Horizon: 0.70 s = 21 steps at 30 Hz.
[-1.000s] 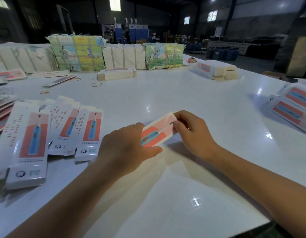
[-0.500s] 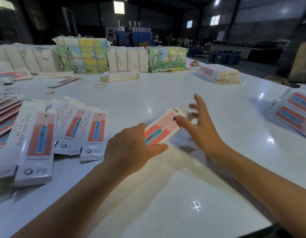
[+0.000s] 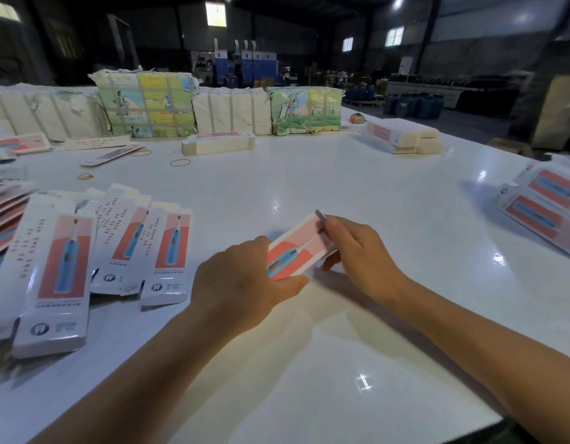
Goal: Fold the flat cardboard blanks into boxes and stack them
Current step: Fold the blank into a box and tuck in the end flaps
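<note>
Head view shows a glossy white tabletop (image 3: 309,174). At its centre the left hand (image 3: 242,280) grips the near end of a slim rectangular cardboard box (image 3: 294,248) printed in pink and red, fingers curled round it. The right hand (image 3: 357,251) pinches the far-end flap. Flat printed blanks (image 3: 62,267) lie fanned at left.
</note>
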### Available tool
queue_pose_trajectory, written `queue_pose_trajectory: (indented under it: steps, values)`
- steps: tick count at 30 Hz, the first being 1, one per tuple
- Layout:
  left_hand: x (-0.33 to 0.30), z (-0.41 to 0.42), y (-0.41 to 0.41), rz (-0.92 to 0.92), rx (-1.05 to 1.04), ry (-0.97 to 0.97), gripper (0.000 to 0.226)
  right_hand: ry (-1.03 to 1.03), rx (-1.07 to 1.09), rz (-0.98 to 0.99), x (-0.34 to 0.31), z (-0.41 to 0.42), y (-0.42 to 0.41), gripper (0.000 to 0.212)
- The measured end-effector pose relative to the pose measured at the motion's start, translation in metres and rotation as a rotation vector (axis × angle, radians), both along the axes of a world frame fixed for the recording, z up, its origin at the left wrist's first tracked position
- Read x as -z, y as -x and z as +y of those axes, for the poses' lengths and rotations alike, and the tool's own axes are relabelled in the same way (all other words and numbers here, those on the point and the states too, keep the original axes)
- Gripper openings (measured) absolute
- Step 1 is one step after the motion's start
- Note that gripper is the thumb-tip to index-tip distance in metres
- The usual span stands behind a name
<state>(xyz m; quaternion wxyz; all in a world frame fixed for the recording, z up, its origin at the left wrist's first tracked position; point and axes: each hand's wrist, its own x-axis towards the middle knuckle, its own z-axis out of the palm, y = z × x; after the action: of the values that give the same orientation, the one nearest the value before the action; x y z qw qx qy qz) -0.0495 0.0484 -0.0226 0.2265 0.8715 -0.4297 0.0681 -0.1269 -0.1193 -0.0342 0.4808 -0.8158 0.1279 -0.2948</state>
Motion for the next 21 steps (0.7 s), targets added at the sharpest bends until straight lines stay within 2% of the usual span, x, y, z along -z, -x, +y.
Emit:
queue_pose_trajectory:
  steps: [5,9,13,21]
  values:
    - [0.003,0.001,-0.002,-0.066,-0.005,0.047,0.068,-0.492,-0.112,-0.103,-0.009,-0.006,-0.001,0.042]
    - [0.004,0.002,-0.002,-0.12,-0.003,0.053,0.075,-0.595,-0.178,-0.09,-0.008,-0.01,-0.002,0.04]
    - [0.005,0.001,-0.004,-0.131,-0.015,0.038,0.076,-0.51,-0.151,-0.097,-0.006,-0.011,-0.002,0.037]
    - [0.004,0.002,-0.003,-0.159,-0.004,0.009,0.071,-0.174,-0.051,-0.103,-0.002,-0.01,0.004,0.038]
